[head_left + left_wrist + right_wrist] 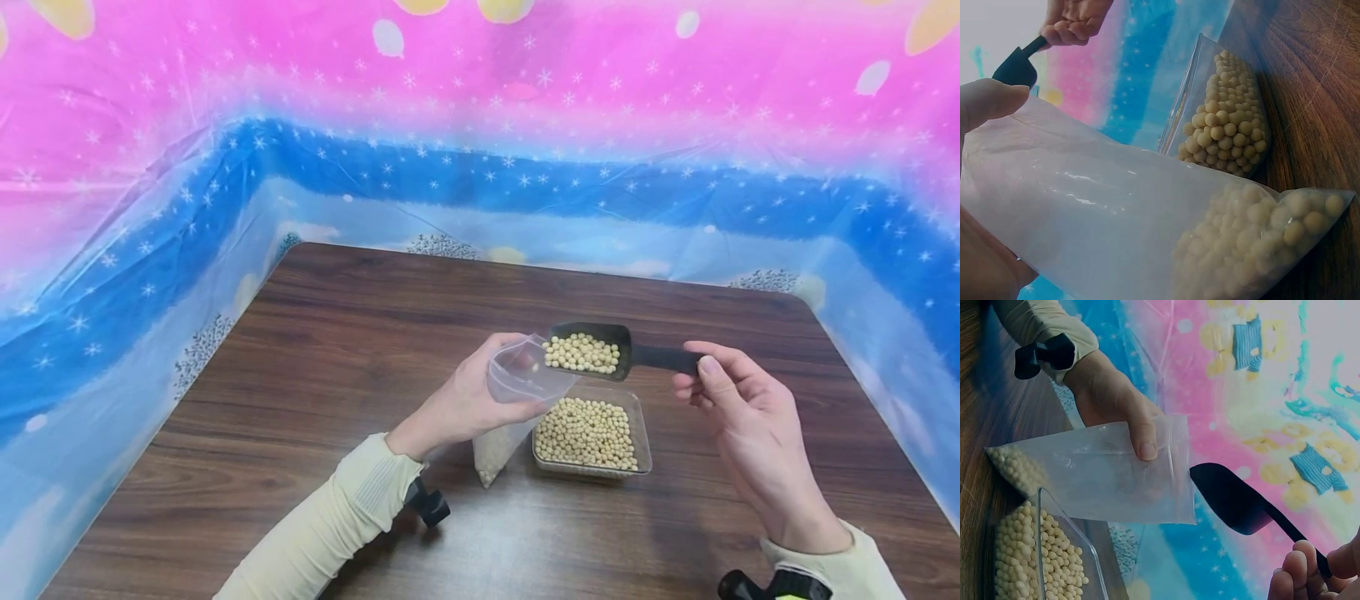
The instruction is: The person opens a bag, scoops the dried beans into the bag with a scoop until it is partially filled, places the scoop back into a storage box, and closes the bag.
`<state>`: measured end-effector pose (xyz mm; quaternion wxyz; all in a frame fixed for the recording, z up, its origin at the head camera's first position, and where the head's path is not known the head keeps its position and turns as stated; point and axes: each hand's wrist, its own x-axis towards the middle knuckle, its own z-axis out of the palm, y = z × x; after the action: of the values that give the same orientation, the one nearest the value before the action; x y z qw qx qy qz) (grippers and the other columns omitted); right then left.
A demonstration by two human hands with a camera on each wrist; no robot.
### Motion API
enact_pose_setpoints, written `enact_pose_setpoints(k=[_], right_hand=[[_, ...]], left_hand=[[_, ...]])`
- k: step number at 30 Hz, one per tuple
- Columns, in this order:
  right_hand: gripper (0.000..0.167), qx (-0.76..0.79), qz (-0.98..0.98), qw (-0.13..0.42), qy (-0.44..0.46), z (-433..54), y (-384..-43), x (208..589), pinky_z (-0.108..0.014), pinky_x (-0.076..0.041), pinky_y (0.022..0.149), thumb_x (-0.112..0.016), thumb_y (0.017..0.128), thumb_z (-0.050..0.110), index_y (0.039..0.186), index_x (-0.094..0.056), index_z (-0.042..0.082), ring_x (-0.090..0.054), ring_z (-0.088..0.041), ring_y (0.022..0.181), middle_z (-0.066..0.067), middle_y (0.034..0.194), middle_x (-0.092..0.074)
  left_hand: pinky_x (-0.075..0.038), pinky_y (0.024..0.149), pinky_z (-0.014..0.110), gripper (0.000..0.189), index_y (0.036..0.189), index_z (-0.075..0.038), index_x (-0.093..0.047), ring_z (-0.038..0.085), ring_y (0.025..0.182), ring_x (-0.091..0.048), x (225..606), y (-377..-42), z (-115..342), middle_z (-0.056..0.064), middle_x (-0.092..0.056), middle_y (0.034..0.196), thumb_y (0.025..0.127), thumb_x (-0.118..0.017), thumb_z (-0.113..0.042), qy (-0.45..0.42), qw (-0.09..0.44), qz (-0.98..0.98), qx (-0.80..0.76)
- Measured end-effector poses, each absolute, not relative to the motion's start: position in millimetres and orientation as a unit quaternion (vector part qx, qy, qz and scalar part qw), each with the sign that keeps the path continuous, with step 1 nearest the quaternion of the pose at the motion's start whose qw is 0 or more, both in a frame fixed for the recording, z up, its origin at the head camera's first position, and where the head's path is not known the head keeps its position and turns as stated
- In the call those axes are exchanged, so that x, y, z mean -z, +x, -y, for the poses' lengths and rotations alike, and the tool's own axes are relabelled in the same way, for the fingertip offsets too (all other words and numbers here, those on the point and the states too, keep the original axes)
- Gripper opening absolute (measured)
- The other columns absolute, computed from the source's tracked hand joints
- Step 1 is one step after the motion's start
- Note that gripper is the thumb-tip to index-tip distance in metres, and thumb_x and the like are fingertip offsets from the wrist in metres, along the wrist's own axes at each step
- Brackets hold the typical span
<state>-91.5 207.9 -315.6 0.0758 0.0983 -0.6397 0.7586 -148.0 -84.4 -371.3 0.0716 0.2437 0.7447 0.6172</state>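
Observation:
My left hand (468,392) grips a clear plastic bag (1104,469) near its top, fingers on one side and thumb on the other. The mouth of the bag gapes, and pale round soybeans (1229,244) fill its lower corner, down by the table. Pinched by the end of its handle, a black scoop (626,354) is in my right hand (757,425). Soybeans (581,353) lie in the scoop, whose front edge is at the bag's mouth. Below the scoop stands a clear plastic box (647,437) holding many more soybeans.
The dark wood-grain table (315,333) carries the box. A pink and blue patterned cloth (465,125) hangs around the table's far and side edges. Black straps with camera mounts (429,503) sit on the wrists.

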Motion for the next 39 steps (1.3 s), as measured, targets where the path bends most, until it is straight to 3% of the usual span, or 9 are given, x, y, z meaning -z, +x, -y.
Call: enact_pose_setpoints(k=[26, 39], right_hand=[[0.031, -0.719, 0.673, 0.119, 0.126, -208.6, -85.3, 302.9, -0.022, -0.054, 0.081, -0.051, 0.1, 0.009, 0.126, -0.054, -0.008, -0.066, -0.014, 0.082, -0.008, 0.09, -0.069], [0.028, -0.64, 0.737, 0.17, 0.132, -204.4, -81.1, 297.0, -0.019, -0.054, 0.076, -0.052, 0.1, 0.007, 0.123, -0.057, -0.009, -0.065, -0.013, 0.077, -0.008, 0.085, -0.07]], left_hand=[[-0.054, 0.086, 0.033, 0.072, 0.135, -0.017, -0.045, 0.021, 0.106, -0.06, 371.1, -149.2, 84.1, 0.003, -0.058, 0.12, 0.075, -0.085, -0.021, 0.252, 0.066, -0.744, -0.615], [-0.053, 0.087, 0.034, 0.072, 0.135, -0.015, -0.045, 0.021, 0.106, -0.059, 369.2, -148.6, 83.9, 0.005, -0.059, 0.119, 0.075, -0.085, -0.018, 0.246, 0.071, -0.743, -0.618]])
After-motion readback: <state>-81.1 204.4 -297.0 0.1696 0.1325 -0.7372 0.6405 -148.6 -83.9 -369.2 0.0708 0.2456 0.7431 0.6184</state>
